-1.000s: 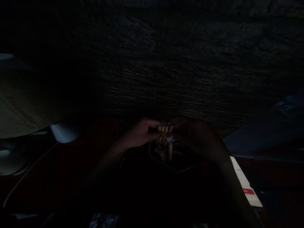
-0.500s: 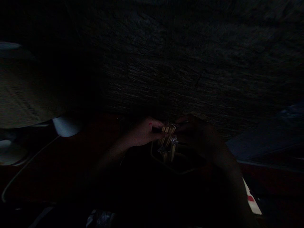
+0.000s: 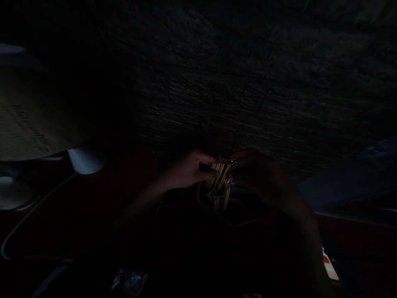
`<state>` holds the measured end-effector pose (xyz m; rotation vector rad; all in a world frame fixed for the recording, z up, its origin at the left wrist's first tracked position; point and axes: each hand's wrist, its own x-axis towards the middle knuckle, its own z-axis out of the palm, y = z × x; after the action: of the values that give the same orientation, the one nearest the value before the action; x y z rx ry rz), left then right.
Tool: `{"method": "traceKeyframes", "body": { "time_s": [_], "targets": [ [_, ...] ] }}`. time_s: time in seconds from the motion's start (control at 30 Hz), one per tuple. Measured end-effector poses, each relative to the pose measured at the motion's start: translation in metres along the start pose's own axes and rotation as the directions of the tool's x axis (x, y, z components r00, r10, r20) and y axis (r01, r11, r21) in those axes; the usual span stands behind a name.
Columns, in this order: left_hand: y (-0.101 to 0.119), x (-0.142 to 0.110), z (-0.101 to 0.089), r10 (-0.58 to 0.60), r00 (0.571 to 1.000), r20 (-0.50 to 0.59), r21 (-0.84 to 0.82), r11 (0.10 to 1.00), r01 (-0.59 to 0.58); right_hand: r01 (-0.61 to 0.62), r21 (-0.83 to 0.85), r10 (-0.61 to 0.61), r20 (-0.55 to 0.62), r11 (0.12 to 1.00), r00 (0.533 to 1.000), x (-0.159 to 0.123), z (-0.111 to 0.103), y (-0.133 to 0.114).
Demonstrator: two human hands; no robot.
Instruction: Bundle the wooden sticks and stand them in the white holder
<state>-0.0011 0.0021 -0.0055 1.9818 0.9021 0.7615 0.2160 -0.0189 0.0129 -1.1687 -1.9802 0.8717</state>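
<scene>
The view is very dark. A bundle of thin pale wooden sticks [image 3: 221, 170] with clear plastic around its top stands upright between my hands. My left hand [image 3: 187, 169] pinches its left side between thumb and fingers. My right hand [image 3: 260, 176], deep in shadow, closes on the plastic at the right of the bundle; most of its fingers are hard to see. Just below are more plastic-wrapped sticks [image 3: 227, 193], in or over a dark container [image 3: 238, 224] with a faint angular rim.
Behind the hands rises a rough stone-textured wall [image 3: 198, 103]. At the left are a brown cardboard box [image 3: 27, 128] with printing, a white rounded object [image 3: 87, 160] and a pale cord [image 3: 37, 205]. A white-and-red item [image 3: 330, 267] lies at lower right on the reddish surface.
The camera has shifted slightly. Both hands stay at the bundle with nearly the same grip, and the stick tops show a little more clearly now.
</scene>
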Motion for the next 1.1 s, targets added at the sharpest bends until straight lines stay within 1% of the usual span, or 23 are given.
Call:
{"method": "traceKeyframes", "body": {
  "time_s": [0.13,0.2,0.3,0.43,0.53,0.63,0.83,0.97,1.1],
  "targets": [
    [0.0,0.0,-0.002,-0.013,1.0,0.006,0.002,1.0,0.013,-0.016,0.021,0.017,-0.027,1.0,0.999,-0.001,-0.001,-0.001],
    [0.0,0.0,-0.002,-0.018,1.0,0.012,0.006,1.0,0.018,-0.022,0.033,0.022,-0.023,0.999,0.999,-0.001,0.0,0.0],
    [0.0,0.001,-0.001,-0.019,1.0,0.017,0.001,1.0,0.019,-0.043,0.018,0.042,0.041,0.999,0.998,0.0,0.001,-0.001],
    [-0.001,0.002,0.0,0.0,1.0,0.015,-0.008,1.0,0.0,-0.076,-0.09,0.084,0.093,0.993,0.992,0.001,0.0,-0.008],
    [-0.001,0.002,0.0,0.011,0.999,0.042,-0.014,1.0,-0.01,-0.072,-0.174,0.093,0.113,0.982,0.989,0.002,0.0,-0.015],
    [-0.001,0.002,-0.001,0.014,0.999,0.049,-0.031,0.999,-0.012,-0.062,-0.207,0.088,0.119,0.976,0.989,0.004,0.0,-0.018],
    [0.001,0.001,-0.004,-0.03,0.998,0.053,-0.041,0.999,0.032,-0.126,-0.158,0.144,0.108,0.979,0.984,0.003,-0.002,-0.013],
    [0.001,0.001,-0.003,-0.01,0.998,0.059,-0.042,0.999,0.013,-0.142,-0.103,0.151,0.088,0.985,0.985,0.0,-0.007,-0.009],
    [0.001,0.001,-0.002,-0.012,0.999,0.051,-0.013,1.0,0.013,-0.139,-0.092,0.145,0.069,0.986,0.987,-0.004,-0.01,-0.01]
  ]
}}
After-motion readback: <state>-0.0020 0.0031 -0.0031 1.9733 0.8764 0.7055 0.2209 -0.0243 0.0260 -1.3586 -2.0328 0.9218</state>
